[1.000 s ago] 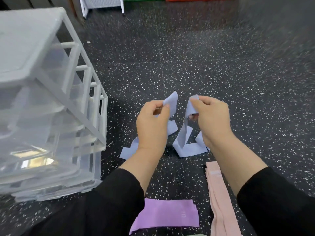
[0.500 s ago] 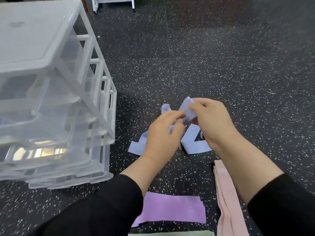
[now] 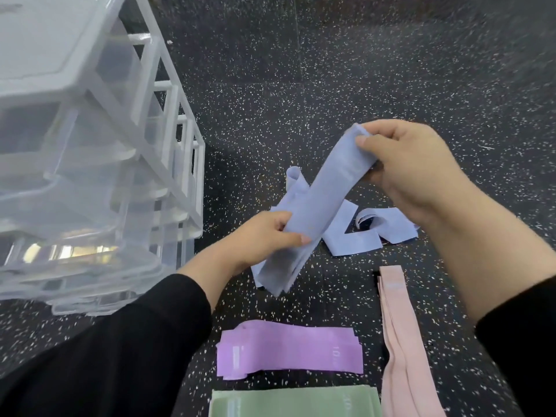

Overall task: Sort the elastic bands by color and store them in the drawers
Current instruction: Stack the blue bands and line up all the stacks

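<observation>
Left hand: the left hand [image 3: 264, 236] sits just left of the frame's centre, at about 8 o'clock from the middle, with thumb and curled fingers pinching the lower part of a flat pale-blue elastic band bundle [image 3: 319, 206].
Right hand: the right hand [image 3: 412, 173] is at about 2 o'clock from centre, thumb on top and fingers curled beneath, gripping the upper end of the same bundle.
Held bundle: it runs stretched on a slant from the right hand down toward 7 o'clock, its free lower end hanging past the left hand above the floor.
Loose blue bands: more pale-blue elastic bands [image 3: 373, 233] lie crumpled on the floor just behind and below the held bundle, at about 4 o'clock from it; one loop stands up at 11 o'clock from the left hand.
Purple bands: a flat stack of lilac elastic bands [image 3: 288, 352] lies at 6 o'clock, crosswise.
Pink bands: a long stack of pale-pink elastic bands [image 3: 397, 335] lies just right of the lilac stack, running toward 5 o'clock.
Green bands: a flat pale-green elastic band stack [image 3: 294, 401] lies at the bottom edge, just below the lilac one.
Drawers: a translucent plastic drawer tower with a white frame [image 3: 90, 152] fills the 9 to 11 o'clock side, well apart from the bands.
Floor: black rubber flooring with white speckles [image 3: 361, 70].
Sleeves: both forearms end in black sleeves [image 3: 120, 350].
</observation>
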A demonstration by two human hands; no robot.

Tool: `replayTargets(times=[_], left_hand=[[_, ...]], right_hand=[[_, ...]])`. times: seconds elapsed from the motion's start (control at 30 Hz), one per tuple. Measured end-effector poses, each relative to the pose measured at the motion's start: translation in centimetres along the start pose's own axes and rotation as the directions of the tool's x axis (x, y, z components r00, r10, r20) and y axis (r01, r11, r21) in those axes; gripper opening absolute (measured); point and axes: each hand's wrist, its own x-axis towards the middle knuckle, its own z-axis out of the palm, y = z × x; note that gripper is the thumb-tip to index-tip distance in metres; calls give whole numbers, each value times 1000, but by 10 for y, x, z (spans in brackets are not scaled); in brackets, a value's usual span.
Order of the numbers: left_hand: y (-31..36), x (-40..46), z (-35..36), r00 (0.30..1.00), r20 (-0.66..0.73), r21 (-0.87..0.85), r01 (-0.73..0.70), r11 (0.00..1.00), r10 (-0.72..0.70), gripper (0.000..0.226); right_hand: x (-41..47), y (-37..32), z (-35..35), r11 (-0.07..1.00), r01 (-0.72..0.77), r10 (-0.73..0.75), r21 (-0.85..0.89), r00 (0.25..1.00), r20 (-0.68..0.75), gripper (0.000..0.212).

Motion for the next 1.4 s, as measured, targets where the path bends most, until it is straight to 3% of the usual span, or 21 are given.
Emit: replayTargets(times=[0.1, 0.2, 0.3, 0.4, 0.5, 0.6, 0.7, 0.8, 0.83, 0.9, 1.03, 1.27, 1.4], left_hand=[[-29, -12, -6, 987, 67, -72, 153, 986, -148, 34], [-52, -23, -10, 972, 48, -183, 237, 954, -232, 8], [-72, -32, -13, 944, 22, -86, 329, 940, -328, 15], [-87, -36, -14, 933, -32, 1, 358, 934, -357, 19], [-96, -35, -12, 933, -116, 63, 348, 935, -340, 19], [-104, -32, -10, 933, -148, 231, 356, 905, -329, 21], [-113, -31, -7, 927, -148, 375, 375, 848, -344, 24], [-120, -27, -3, 924, -284, 524, 373, 765, -256, 34], [-122, -25, -1, 912, -354, 530, 377, 759, -206, 34], [-123, -20, 2, 891, -433, 516, 370, 773, -137, 33], [-121, -6, 12, 939, -313, 588, 308, 748, -141, 41], [-119, 6, 23, 937, -317, 707, 336, 622, -147, 24], [-111, 5, 25, 953, -302, 606, 162, 779, 37, 11]], right_hand=[[4, 28, -18, 980, -140, 157, 141, 980, -121, 22], [1, 76, -32, 957, -283, 289, 58, 944, -162, 20], [-15, 128, -38, 908, -418, 410, -10, 896, -171, 17], [-33, 167, -38, 835, -487, 461, -259, 874, -154, 27], [-45, 191, -32, 775, -502, 476, -385, 863, -167, 27], [-49, 207, -28, 722, -496, 482, -482, 861, -164, 11], [-52, 216, -26, 630, -498, 525, -595, 838, -146, 11], [-56, 221, -22, 426, -317, 478, -847, 874, -87, 26], [-57, 222, -20, 415, -272, 442, -868, 894, -69, 36], [-57, 220, -13, 474, -230, 379, -850, 924, -38, 43], [-55, 210, 9, 577, -165, 338, -800, 940, 51, 33], [-51, 202, 40, 702, -158, 341, -694, 930, 134, 34], [-49, 201, 55, 804, -212, 383, -555, 899, 212, 45]])
